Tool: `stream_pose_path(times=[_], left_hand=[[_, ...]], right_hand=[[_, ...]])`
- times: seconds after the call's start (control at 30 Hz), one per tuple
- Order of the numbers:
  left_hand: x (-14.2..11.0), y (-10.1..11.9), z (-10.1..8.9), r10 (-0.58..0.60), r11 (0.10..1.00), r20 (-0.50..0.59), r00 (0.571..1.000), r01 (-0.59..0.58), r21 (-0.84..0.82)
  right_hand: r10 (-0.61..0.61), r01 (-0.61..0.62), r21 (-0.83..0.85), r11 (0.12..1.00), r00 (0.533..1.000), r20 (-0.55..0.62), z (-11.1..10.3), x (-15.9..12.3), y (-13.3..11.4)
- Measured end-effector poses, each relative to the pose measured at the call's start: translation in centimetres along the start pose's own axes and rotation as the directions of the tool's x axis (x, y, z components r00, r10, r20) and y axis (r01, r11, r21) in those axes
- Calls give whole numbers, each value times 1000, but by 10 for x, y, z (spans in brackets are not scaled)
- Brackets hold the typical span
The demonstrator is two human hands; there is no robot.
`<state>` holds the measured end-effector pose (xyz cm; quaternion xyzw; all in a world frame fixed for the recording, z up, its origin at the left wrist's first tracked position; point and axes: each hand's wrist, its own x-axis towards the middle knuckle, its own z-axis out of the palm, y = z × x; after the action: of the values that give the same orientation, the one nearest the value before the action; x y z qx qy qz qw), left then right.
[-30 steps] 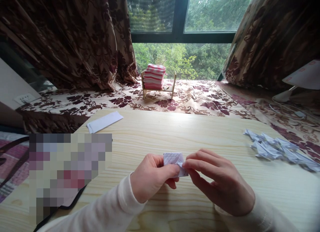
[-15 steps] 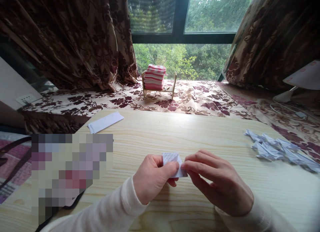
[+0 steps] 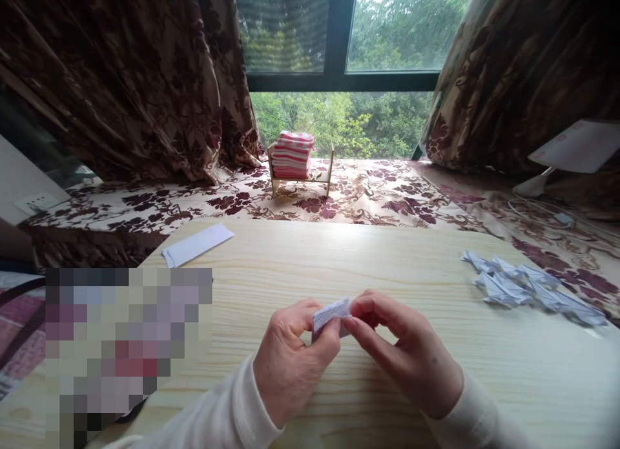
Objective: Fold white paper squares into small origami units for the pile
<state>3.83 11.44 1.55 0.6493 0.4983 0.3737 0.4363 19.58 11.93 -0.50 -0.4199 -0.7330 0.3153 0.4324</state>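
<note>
Paper [image 3: 328,314] in left hand [image 3: 292,358]

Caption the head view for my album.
Left hand holds folded paper, right hand at its edge, above a wooden table; paper shapes at right.

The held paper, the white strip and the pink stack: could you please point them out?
Held paper [image 3: 326,315]: head view, on its marked face.
White strip [image 3: 198,244]: head view, middle of its upper face.
Pink stack [image 3: 292,158]: head view, middle of its front.
</note>
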Motion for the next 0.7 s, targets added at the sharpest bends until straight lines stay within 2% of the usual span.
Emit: stream_pose_path(times=[0.2,0.33,0.43,0.57,0.7], left_hand=[[3,-2,-1,-23,999,-3,1000,24,42],[4,0,-3,-74,996,-5,997,74,40],[4,1,-4,-139,986,50,989,143,-89],[5,-1,-3,-189,927,148,971,226,-299],[7,-5,-1,-249,849,134,959,283,-445]], right_hand=[[-124,127,-73,989,991,42,-2,0,1],[-107,112,-65,992,992,65,-4,0,1],[-66,69,-42,997,995,70,-4,0,0],[-77,78,-9,997,992,96,-7,1,-4],[-49,50,-10,999,996,78,-12,3,-3]])
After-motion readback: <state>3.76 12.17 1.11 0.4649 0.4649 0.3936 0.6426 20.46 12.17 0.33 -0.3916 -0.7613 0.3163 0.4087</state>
